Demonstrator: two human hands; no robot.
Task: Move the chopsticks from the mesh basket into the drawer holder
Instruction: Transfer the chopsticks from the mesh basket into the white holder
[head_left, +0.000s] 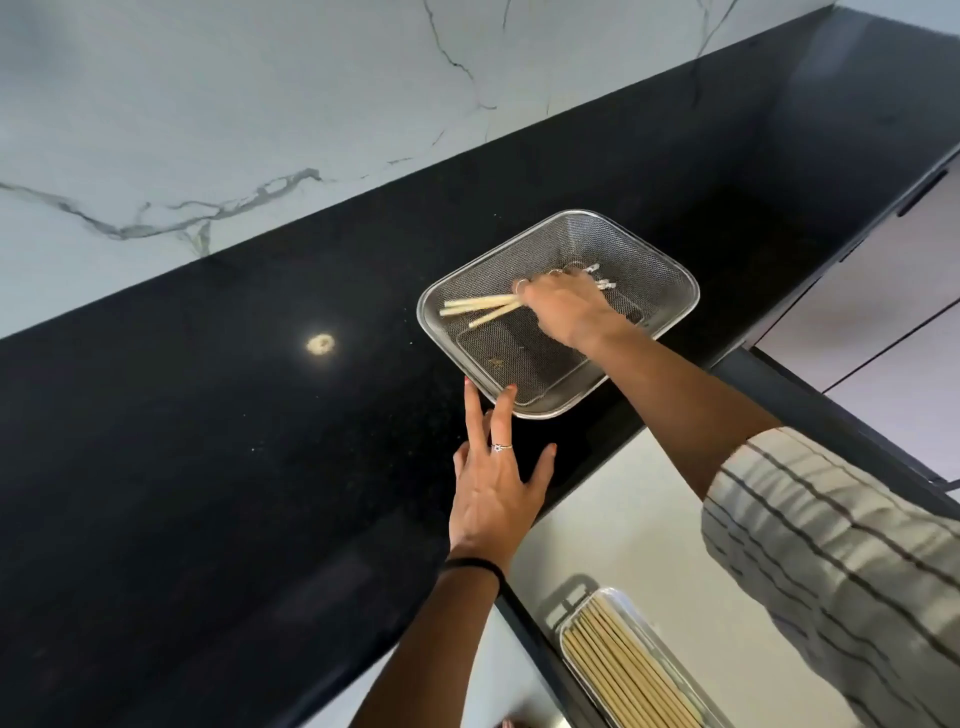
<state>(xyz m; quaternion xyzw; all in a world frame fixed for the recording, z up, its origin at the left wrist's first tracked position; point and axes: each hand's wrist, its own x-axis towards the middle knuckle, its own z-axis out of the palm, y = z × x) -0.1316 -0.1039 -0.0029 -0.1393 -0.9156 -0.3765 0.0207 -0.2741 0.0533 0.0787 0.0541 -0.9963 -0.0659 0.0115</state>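
Glossy black stone counter (208, 467), metal mesh basket (649, 270), pale wooden chopsticks (478, 304).

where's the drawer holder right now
In the head view the drawer holder sits at the bottom edge, right of centre, below the black countertop and near the left forearm, already holding chopsticks.

A black stone counter (208, 415) runs below a veined marble wall (208, 104).

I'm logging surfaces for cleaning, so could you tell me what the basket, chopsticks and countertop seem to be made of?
Mesh basket: fine woven metal, probably stainless, with a shiny rim.
Chopsticks: pale and matte, likely bamboo or wood.
Countertop: polished black stone, perhaps granite; it mirrors a lamp.
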